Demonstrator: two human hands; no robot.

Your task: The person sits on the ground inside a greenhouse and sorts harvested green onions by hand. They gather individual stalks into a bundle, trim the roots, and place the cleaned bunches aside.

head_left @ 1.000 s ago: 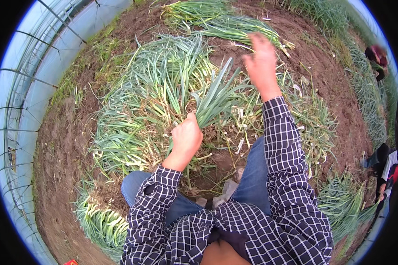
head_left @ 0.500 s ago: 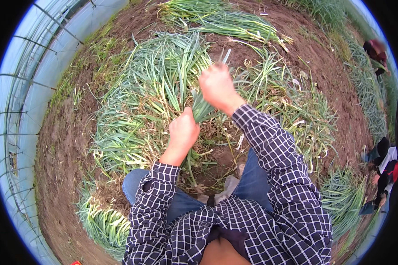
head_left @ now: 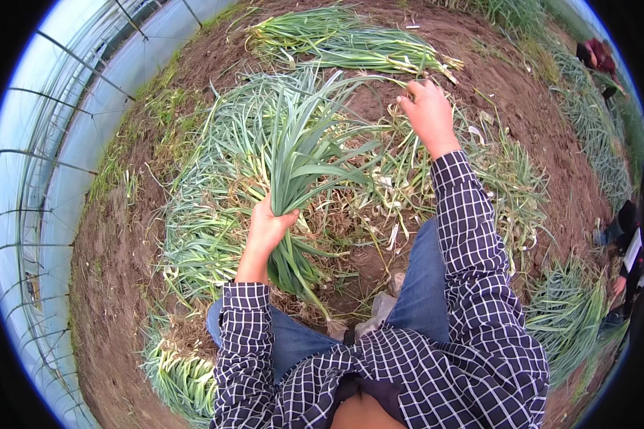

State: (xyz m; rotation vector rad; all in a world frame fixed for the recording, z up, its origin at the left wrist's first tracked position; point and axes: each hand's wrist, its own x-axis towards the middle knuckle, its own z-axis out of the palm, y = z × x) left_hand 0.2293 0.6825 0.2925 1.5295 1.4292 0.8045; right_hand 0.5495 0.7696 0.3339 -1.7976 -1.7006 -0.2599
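Observation:
My left hand is closed round the middle of a bunch of green garlic. Long flat blue-green leaves fan out above the fist, and the paler root ends hang down toward my knees. Up and to the right, apart from the bunch, my right hand hovers over the litter with its fingers half bent and thumb apart; I make out nothing in it. A big heap of the same plants lies beyond and left of the held bunch. Under the right hand are loose trimmed leaves.
Tied-looking bundles lie on bare soil at the far side. A bundle with pale stems rests by my left knee, and another pile at right. Other people work along the right rim. Plastic sheeting curves along the left.
My right hand has left the bunch and moved up and right. My left hand has moved slightly down and left, with the bunch now upright and its leaves spread.

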